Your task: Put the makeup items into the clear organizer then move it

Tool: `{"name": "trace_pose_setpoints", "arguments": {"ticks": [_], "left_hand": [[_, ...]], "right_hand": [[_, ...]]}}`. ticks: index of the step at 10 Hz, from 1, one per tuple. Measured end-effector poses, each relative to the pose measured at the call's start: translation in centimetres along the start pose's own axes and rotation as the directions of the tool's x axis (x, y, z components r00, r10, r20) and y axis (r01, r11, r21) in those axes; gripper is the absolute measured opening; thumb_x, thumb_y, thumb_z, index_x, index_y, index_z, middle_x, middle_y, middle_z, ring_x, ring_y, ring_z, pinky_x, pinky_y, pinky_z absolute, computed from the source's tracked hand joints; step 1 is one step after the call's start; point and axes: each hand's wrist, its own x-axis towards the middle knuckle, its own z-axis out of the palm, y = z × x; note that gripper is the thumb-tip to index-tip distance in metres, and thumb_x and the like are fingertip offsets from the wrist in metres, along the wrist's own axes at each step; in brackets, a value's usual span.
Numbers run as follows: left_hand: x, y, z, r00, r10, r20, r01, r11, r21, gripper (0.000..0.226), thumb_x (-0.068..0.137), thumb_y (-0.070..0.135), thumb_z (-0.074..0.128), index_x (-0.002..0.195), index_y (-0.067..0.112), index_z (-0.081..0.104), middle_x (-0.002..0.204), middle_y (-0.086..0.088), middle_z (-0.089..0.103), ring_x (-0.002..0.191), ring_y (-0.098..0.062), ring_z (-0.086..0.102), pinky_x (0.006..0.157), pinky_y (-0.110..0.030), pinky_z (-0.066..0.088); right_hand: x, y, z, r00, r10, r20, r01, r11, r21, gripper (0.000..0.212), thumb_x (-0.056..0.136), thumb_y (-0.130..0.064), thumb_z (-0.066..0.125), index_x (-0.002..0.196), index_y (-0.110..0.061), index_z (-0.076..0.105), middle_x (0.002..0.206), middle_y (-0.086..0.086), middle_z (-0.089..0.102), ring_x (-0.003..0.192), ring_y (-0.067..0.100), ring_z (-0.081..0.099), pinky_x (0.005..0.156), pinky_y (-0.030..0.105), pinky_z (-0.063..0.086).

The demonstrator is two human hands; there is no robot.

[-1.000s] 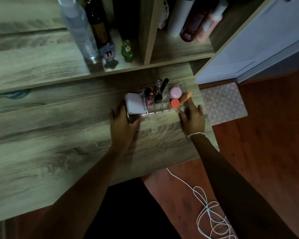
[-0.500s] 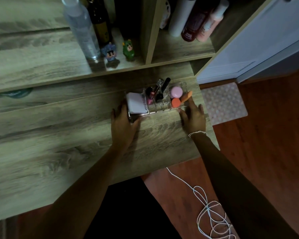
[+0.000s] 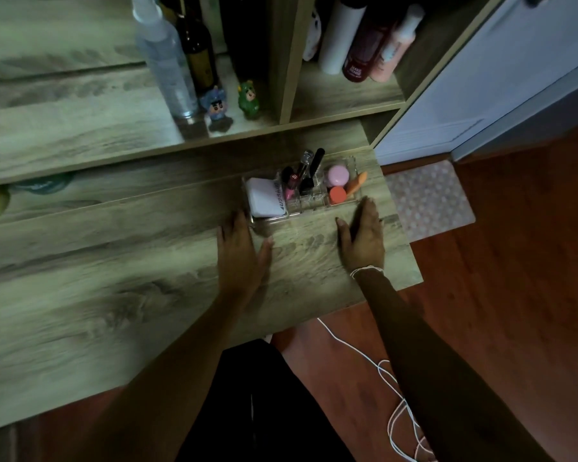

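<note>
The clear organizer (image 3: 309, 212) stands on the wooden desk near its right end. It holds a white compact (image 3: 266, 199), upright dark tubes (image 3: 309, 171), a pink round jar (image 3: 337, 175), an orange round pot (image 3: 337, 194) and an orange sponge (image 3: 357, 183). My left hand (image 3: 244, 251) lies flat on the desk at the organizer's front left corner, fingers spread, thumb apart from it. My right hand (image 3: 364, 236) lies flat by the front right corner, fingertips close to the wall. Neither hand grips anything.
A raised shelf behind carries a clear spray bottle (image 3: 166, 58), a dark bottle (image 3: 197, 45) and two small figurines (image 3: 234, 101). More bottles (image 3: 364, 38) stand in the cubby. The desk's right edge (image 3: 404, 225) is close. A mat (image 3: 427, 198) and white cable (image 3: 391, 378) lie on the floor.
Both hands have let go of the organizer's sides and slid back a little toward me, now flat on the desk. The organizer stays in place.
</note>
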Motion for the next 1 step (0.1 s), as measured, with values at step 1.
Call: {"name": "trace_pose_setpoints", "arguments": {"ticks": [1], "left_hand": [[-0.96,-0.17,0.21,1.000,0.012,0.014,-0.012,1.000,-0.005,0.077,0.091,0.045,0.054,0.149,0.009,0.017,0.151,-0.016,0.033,0.140,-0.037,0.023,0.115,-0.056,0.023]], "right_hand": [[-1.11,0.16,0.93,1.000,-0.016,-0.009,0.015,0.997,-0.079,0.068,0.097,-0.035,0.047,0.149,-0.003,0.017,0.156,0.020,0.023,0.144,0.034,0.021,0.118,0.051,0.018]]}}
